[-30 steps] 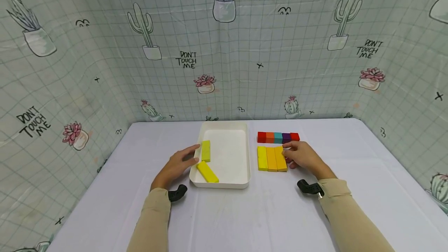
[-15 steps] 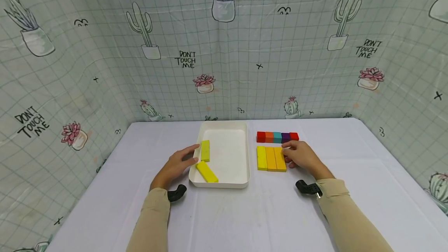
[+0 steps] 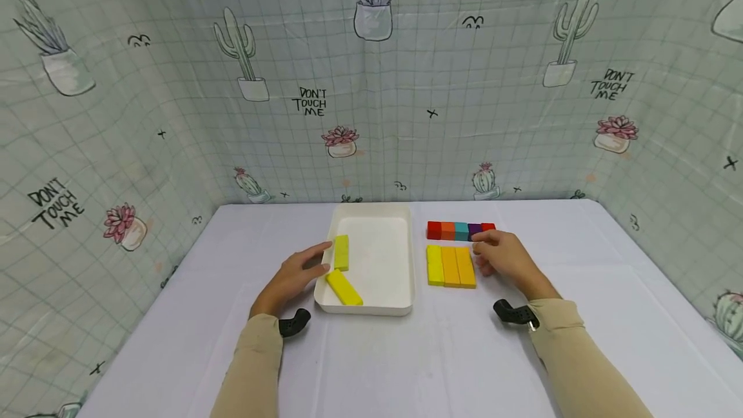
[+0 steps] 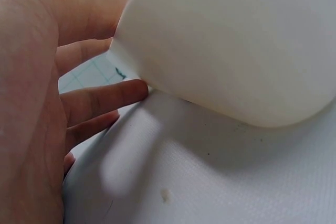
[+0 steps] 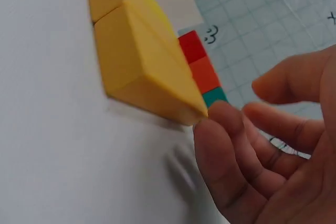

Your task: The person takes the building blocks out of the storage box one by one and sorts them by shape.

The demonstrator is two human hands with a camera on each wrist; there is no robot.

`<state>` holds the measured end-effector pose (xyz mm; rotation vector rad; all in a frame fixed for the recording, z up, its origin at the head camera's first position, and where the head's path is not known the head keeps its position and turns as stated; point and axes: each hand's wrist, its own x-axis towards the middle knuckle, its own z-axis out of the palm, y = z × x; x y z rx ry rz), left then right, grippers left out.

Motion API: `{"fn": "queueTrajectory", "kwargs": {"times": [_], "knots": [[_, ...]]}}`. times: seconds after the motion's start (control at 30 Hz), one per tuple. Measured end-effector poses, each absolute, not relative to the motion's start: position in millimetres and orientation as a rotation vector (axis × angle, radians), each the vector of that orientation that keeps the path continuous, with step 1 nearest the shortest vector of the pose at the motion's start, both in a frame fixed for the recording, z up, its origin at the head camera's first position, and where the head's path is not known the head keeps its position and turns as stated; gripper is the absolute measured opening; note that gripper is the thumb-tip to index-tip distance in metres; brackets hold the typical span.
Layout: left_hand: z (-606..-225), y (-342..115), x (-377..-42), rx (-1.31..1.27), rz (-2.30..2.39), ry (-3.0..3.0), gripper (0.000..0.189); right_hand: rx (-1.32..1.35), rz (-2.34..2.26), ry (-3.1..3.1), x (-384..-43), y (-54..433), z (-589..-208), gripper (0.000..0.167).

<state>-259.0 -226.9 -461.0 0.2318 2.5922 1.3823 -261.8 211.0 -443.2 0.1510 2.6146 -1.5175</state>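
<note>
A white tray (image 3: 383, 257) stands on the table, holding two yellow blocks, one upright-lying block (image 3: 341, 253) along its left wall and one slanted block (image 3: 345, 287) near its front left corner. My left hand (image 3: 293, 279) touches the tray's left side with extended fingers; the left wrist view shows fingertips (image 4: 139, 88) against its outer wall. Right of the tray, one yellow block (image 3: 435, 266) and two orange-yellow blocks (image 3: 457, 268) lie side by side. My right hand (image 3: 506, 262) hovers by their right end, fingers loosely bent, holding nothing. Its fingertips (image 5: 212, 137) appear close to the nearest block's corner.
Behind the yellow blocks runs a row of small cubes: red (image 3: 434, 230), orange (image 3: 447, 231), teal (image 3: 461, 231), purple, and red, partly hidden by my right hand. A white cloth (image 3: 371, 366) covers the table. A cactus-print cloth wall (image 3: 371, 82) encloses the back and sides.
My right hand has shifted slightly up and to the right, away from the end orange-yellow block. The left hand, tray and blocks stay in place.
</note>
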Motion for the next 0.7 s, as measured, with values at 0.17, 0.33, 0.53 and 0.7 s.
{"fn": "queueTrajectory", "kwargs": {"times": [0.17,0.33,0.53,0.7], "knots": [[-462.4,-227.2,-257.5,0.263,1.379,2.600,0.057,-0.062,-1.691,2.448,-260.4,211.5,-437.1,0.048],[-460.8,-230.1,-259.9,0.262,1.353,2.619,0.058,-0.206,-1.752,2.285,-262.9,193.2,-432.5,0.047],[-460.7,-229.9,-259.3,0.240,1.338,2.603,0.059,-0.312,-1.737,2.227,-266.2,171.4,-419.9,0.047],[-461.0,-227.7,-258.7,0.240,1.358,2.590,0.059,-0.410,-1.724,2.149,-275.7,152.2,-412.7,0.045]]}}
